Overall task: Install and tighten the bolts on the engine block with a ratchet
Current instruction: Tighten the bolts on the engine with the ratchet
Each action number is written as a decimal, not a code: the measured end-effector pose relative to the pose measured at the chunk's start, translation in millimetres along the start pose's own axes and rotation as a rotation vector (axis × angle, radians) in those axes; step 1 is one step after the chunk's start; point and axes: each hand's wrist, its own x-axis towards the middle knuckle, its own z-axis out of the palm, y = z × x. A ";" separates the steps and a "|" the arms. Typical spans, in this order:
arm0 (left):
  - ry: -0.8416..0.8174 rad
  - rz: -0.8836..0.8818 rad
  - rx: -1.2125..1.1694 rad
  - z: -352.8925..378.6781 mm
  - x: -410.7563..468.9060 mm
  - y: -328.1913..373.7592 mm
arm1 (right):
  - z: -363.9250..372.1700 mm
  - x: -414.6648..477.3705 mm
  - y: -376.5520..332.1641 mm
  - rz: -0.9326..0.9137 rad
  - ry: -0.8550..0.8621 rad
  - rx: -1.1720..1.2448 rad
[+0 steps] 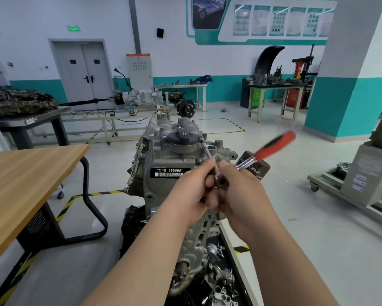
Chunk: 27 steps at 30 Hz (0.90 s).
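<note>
A grey aluminium engine block [163, 160] stands in front of me, with a black oil cap [181, 136] on top and a "CFB 666660" label on its near face. A ratchet [271, 147] with a red and black handle sticks up to the right, blurred. Its chrome extension bar [205, 149] runs from the ratchet head up-left to a bolt beside the oil cap. My left hand [191, 188] pinches the extension close to the ratchet head. My right hand [241, 191] grips the ratchet head from the right. Both hands touch each other.
A wooden table [26, 182] with a black tube frame stands to the left. Loose metal parts [216, 281] lie on the stand below the engine. A grey trolley [362, 180] stands at the right. Workbenches, a gearbox with shaft [132, 97] and a teal pillar [344, 85] are farther back.
</note>
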 end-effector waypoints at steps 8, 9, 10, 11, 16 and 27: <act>-0.004 -0.053 -0.114 1.7 3.3 2.5 | -0.8 -5.9 9.3 0.368 -0.195 1.117; -0.001 -0.054 -0.116 1.9 3.6 2.4 | 0.2 -6.2 10.1 0.368 -0.201 1.130; 0.001 -0.050 -0.116 2.5 3.2 2.5 | 1.0 -6.0 10.8 0.367 -0.204 1.138; 0.005 -0.047 -0.115 3.0 2.2 2.7 | 2.0 -5.5 11.5 0.365 -0.206 1.142; 0.028 -0.018 -0.051 2.6 1.4 1.3 | 3.6 -4.5 14.2 0.336 -0.179 1.063; 0.041 0.026 -0.037 5.5 3.7 -0.7 | -5.5 -4.0 5.5 -0.267 0.132 -0.613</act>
